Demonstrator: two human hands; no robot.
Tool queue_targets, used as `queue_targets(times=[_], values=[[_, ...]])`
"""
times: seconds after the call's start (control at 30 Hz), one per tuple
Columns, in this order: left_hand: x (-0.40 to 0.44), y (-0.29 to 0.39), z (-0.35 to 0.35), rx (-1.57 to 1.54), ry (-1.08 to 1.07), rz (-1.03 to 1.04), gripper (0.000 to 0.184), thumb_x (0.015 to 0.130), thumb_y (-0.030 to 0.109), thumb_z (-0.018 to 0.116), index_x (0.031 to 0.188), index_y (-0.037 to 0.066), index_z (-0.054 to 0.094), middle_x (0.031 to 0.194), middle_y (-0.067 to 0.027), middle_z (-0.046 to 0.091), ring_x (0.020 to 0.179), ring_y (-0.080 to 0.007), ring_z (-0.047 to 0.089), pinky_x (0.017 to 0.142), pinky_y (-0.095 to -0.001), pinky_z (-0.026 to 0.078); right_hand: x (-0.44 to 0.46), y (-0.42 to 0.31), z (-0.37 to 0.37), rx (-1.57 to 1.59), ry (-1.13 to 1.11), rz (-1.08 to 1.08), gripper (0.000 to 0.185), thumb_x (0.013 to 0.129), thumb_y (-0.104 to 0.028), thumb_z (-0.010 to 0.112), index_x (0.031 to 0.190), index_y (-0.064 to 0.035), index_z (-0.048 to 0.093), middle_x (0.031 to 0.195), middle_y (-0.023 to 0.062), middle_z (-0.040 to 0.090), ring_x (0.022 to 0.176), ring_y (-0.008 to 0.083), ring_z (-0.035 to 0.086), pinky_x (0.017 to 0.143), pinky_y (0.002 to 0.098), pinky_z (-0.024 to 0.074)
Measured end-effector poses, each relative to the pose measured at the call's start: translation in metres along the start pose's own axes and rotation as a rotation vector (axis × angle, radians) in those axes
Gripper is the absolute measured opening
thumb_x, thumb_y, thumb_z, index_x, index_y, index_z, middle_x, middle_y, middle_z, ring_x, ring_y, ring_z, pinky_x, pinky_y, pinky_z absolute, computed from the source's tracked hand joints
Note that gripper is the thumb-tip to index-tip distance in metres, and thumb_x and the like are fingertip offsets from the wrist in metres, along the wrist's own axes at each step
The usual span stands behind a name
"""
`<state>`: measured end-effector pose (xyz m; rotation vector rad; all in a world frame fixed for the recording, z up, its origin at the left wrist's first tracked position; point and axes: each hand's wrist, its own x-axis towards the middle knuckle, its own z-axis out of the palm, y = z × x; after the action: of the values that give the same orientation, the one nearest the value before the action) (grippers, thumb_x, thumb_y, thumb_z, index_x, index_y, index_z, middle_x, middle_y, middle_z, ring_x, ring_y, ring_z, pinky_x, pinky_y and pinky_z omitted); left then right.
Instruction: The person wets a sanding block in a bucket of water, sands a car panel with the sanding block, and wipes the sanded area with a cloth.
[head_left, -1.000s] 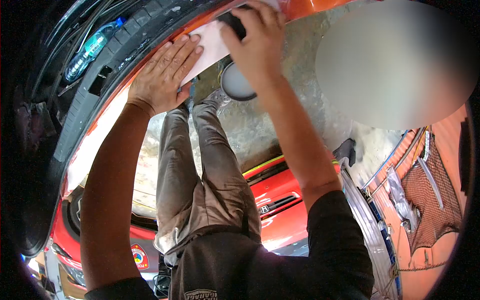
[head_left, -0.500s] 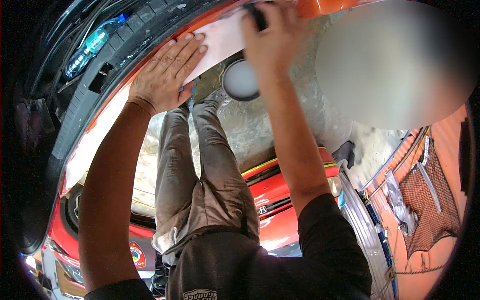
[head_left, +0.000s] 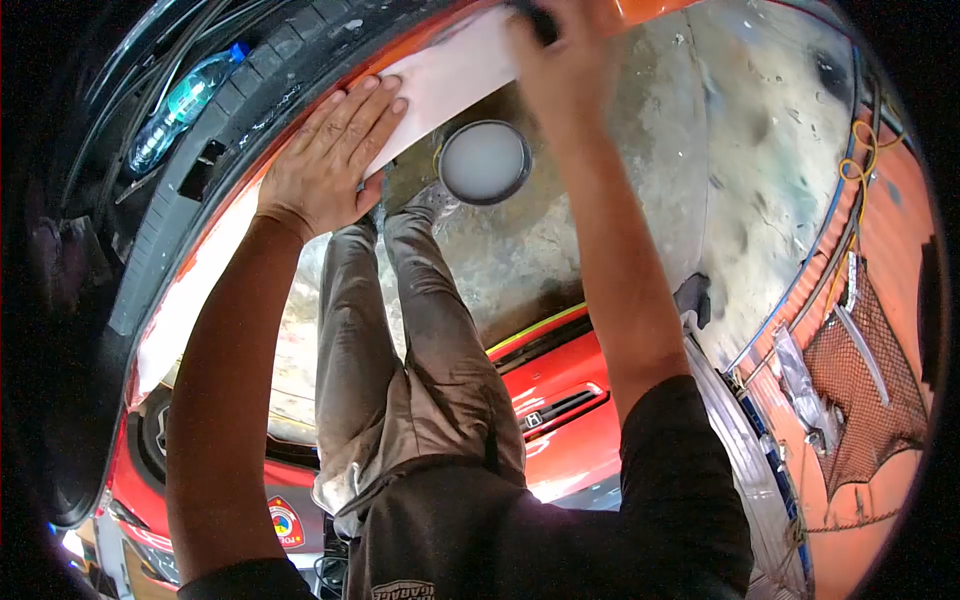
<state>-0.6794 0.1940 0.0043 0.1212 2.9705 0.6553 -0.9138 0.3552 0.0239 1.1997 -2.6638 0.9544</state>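
Note:
My left hand (head_left: 325,165) lies flat on a whitish, primer-like strip (head_left: 455,75) along the edge of an orange vehicle panel (head_left: 655,8), fingers stretched out. Farther right along that strip is my right hand (head_left: 570,80), smeared by motion. It is closed around a dark block (head_left: 541,24), which is pressed on or close to the strip; its exact kind is too blurred to tell. Below, on the floor, stands a round bucket (head_left: 487,201) holding cloudy white liquid (head_left: 483,160).
A plastic bottle (head_left: 190,100) lies in the dark recess at upper left. Behind me is a red car (head_left: 560,400) with a Honda badge. Netting (head_left: 865,390) and a yellow cord (head_left: 858,160) hang along the orange wall at right. Wet concrete floor (head_left: 640,150) lies below.
My right hand has shifted to the right along the strip with the dark block. The bucket now shows whole. My left hand stays in nearly the same place.

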Motion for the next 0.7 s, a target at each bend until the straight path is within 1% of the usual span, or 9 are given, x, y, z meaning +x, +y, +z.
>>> queue_targets(times=[0.1,0.13,0.17,0.23,0.33,0.43,0.47,0.57,0.7], values=[[0.000,-0.002,0.002,0.004,0.023,0.015,0.087,0.084,0.027,0.068,0.162,0.013,0.031,0.170,-0.0056,0.027,0.157,-0.0223,0.024,0.129,-0.0396,0.022,0.002,-0.029,-0.001,0.238,0.073,0.319,0.027,0.081,-0.011,0.074,0.107,-0.0058,0.069,0.116,0.0201,0.061,0.112,0.0413,0.056,0.097,0.0534,0.0438],[0.000,-0.003,0.003,0.012,0.025,0.023,0.086,0.086,0.028,0.066,0.163,0.013,0.030,0.170,-0.0063,0.026,0.157,-0.0228,0.023,0.129,-0.0402,0.022,-0.009,-0.038,0.005,-0.143,0.063,0.192,0.027,0.082,-0.013,0.075,0.107,-0.0054,0.068,0.116,0.0213,0.060,0.114,0.0429,0.055,0.097,0.0541,0.0437],[-0.002,-0.003,0.002,0.020,0.023,0.032,0.084,0.088,0.029,0.064,0.163,0.013,0.029,0.170,-0.0070,0.025,0.158,-0.0234,0.022,0.129,-0.0408,0.021,-0.015,-0.044,0.007,-0.133,0.090,0.018,0.027,0.082,-0.015,0.075,0.107,-0.0053,0.068,0.116,0.0231,0.059,0.116,0.0446,0.054,0.096,0.0553,0.0442],[-0.002,-0.002,0.002,0.024,0.020,0.028,0.084,0.089,0.029,0.063,0.163,0.013,0.029,0.170,-0.0072,0.026,0.158,-0.0236,0.022,0.129,-0.0409,0.022,-0.015,-0.036,0.002,-0.091,0.067,-0.034,0.026,0.082,-0.015,0.076,0.106,-0.0060,0.068,0.115,0.0226,0.060,0.116,0.0449,0.055,0.096,0.0551,0.0449],[-0.003,-0.001,0.002,0.020,0.009,0.028,0.082,0.090,0.029,0.063,0.163,0.012,0.029,0.170,-0.0076,0.026,0.158,-0.0239,0.023,0.129,-0.0412,0.022,0.008,-0.018,-0.003,-0.112,0.116,0.316,0.026,0.081,-0.015,0.076,0.104,-0.0065,0.068,0.114,0.0215,0.061,0.112,0.0445,0.057,0.095,0.0543,0.0452],[0.000,-0.003,0.002,0.030,0.029,0.037,0.081,0.091,0.029,0.062,0.163,0.012,0.029,0.170,-0.0080,0.026,0.158,-0.0241,0.022,0.129,-0.0415,0.022,-0.004,-0.044,0.011,0.044,0.239,0.336,0.024,0.081,-0.014,0.076,0.103,-0.0065,0.069,0.111,0.0202,0.062,0.106,0.0436,0.058,0.093,0.0534,0.0459],[-0.002,-0.002,0.002,0.027,0.031,0.044,0.081,0.092,0.029,0.061,0.163,0.012,0.029,0.170,-0.0082,0.026,0.158,-0.0241,0.022,0.129,-0.0416,0.021,-0.017,-0.054,0.014,-0.169,0.165,0.252,0.022,0.083,-0.013,0.074,0.104,-0.0064,0.069,0.111,0.0208,0.062,0.104,0.0438,0.057,0.090,0.0537,0.0458],[-0.002,-0.001,0.001,0.039,0.003,0.031,0.081,0.092,0.030,0.060,0.164,0.012,0.027,0.170,-0.0081,0.025,0.158,-0.0238,0.022,0.129,-0.0416,0.021,-0.010,-0.047,0.005,-0.132,0.118,0.143,0.022,0.085,-0.013,0.072,0.105,-0.0071,0.069,0.111,0.0212,0.061,0.105,0.0440,0.057,0.091,0.0534,0.0457],[-0.001,-0.001,0.002,0.046,0.003,0.038,0.080,0.093,0.030,0.059,0.164,0.011,0.026,0.171,-0.0079,0.024,0.158,-0.0238,0.021,0.129,-0.0418,0.020,0.006,-0.026,0.008,-0.260,0.273,0.328,0.022,0.087,-0.015,0.072,0.107,-0.0079,0.069,0.115,0.0210,0.060,0.108,0.0435,0.056,0.093,0.0534,0.0454]])
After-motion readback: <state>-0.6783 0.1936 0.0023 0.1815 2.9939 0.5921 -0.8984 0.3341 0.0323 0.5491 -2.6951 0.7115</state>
